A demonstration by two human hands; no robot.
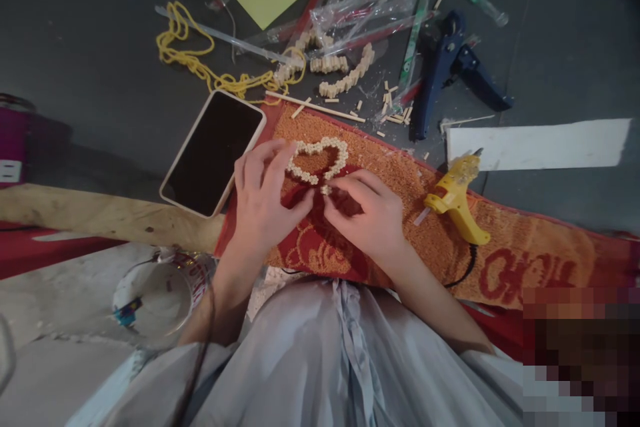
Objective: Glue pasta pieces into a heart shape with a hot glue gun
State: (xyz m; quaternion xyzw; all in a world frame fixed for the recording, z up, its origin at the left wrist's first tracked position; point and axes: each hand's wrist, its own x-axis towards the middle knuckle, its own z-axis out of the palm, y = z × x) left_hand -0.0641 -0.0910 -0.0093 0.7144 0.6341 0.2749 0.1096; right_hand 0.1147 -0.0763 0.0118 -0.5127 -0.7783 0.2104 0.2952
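Note:
A heart-shaped outline point(341, 147) made of short pale stick pieces lies on an orange and red towel point(390, 160), with a small gap near its lower point. My left hand point(265, 193) is at its left side, index finger against the edge and thumb near the lower point, holding it in place. Just below the gap, my right hand point(367, 210) pinches a small cluster of the same pieces point(326, 190) between thumb and index finger. To the right of that hand, a yellow hot glue gun point(457, 197) rests on the towel.
A phone point(215, 153) lies left of my hands. Beyond the towel are curved stick strips point(347, 77), loose cut pieces point(397, 110), yellow string point(195, 70), a blue cutter point(445, 67), plastic wrappers point(370, 7) and a white strip point(540, 143). A bucket point(155, 297) stands below left.

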